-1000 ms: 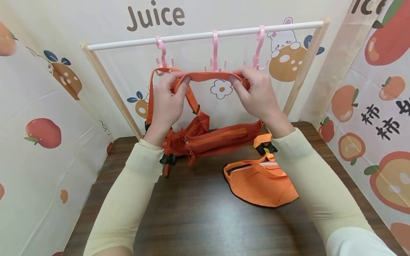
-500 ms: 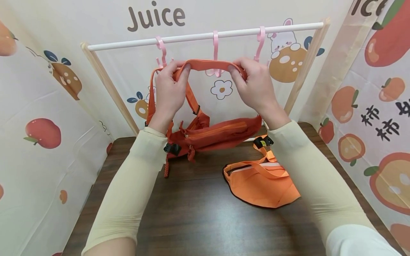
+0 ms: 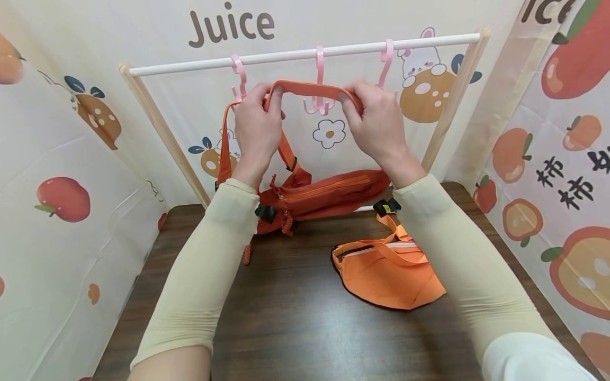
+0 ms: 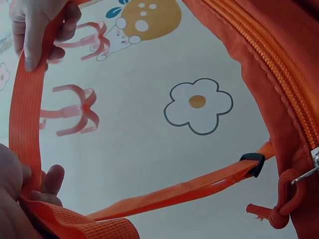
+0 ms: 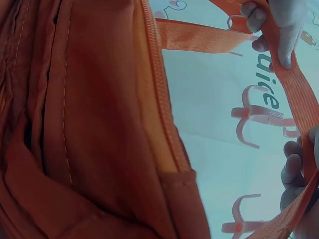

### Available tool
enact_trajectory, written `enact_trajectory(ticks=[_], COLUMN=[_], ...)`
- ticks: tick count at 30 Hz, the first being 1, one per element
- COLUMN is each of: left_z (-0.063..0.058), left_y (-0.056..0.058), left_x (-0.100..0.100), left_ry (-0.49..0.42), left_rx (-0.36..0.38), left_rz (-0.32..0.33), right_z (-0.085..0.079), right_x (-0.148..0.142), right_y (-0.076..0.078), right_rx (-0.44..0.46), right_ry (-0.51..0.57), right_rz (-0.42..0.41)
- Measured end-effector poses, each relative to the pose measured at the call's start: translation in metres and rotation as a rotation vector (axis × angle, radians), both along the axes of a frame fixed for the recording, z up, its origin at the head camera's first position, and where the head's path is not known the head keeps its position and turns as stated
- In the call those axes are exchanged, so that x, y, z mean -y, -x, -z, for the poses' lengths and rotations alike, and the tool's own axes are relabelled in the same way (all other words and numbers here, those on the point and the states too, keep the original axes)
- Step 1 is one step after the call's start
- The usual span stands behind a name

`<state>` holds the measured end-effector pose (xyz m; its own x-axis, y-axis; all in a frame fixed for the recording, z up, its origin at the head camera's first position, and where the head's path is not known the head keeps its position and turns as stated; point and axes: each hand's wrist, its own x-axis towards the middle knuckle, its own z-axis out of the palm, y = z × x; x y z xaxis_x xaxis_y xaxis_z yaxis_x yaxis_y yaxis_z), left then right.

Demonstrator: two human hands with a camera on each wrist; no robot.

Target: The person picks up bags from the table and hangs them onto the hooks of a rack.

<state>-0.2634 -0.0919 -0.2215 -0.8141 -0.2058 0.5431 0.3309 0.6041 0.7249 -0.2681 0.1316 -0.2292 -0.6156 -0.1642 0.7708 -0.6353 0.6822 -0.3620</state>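
Both hands hold up the orange strap (image 3: 310,89) of a rust-red waist bag (image 3: 329,194), stretching a short span between them. My left hand (image 3: 259,127) pinches the strap between thumb and fingers near the left hook; my right hand (image 3: 378,124) does the same further right. Behind that span hangs the middle pink hook (image 3: 320,74), its prongs just below the strap and apart from it in the left wrist view. The bag body dangles below, with black buckles (image 3: 267,213) by the left sleeve. Close up, the right wrist view shows its zipper (image 5: 162,89).
On the left pink hook (image 3: 240,74) hangs another bag by its orange strap (image 3: 226,148), partly hidden behind the held one. A bright orange bag (image 3: 391,278) lies on the dark wooden table (image 3: 295,317). A third hook (image 3: 387,61) hangs from the white rod (image 3: 278,56).
Both hands have raised the strap from below the middle hook's prongs to above them. The bag has risen a little with it.
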Motion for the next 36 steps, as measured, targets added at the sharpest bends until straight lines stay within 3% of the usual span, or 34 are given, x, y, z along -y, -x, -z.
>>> enact_trajectory(ticks=[14, 29, 36], left_z=[-0.003, 0.013, 0.021], left_y=[0.014, 0.018, 0.015], left_x=[-0.012, -0.010, -0.008], left_ry=[0.011, 0.043, 0.038], left_rx=[0.113, 0.182, 0.202], left_rz=[-0.031, -0.017, 0.002], right_z=[0.004, 0.019, 0.025], right_x=[-0.002, -0.003, -0.003], right_y=[0.005, 0.015, 0.020], right_rx=[0.051, 0.135, 0.172], right_ry=[-0.002, -0.006, 0.001], right_rz=[0.044, 0.059, 0.049])
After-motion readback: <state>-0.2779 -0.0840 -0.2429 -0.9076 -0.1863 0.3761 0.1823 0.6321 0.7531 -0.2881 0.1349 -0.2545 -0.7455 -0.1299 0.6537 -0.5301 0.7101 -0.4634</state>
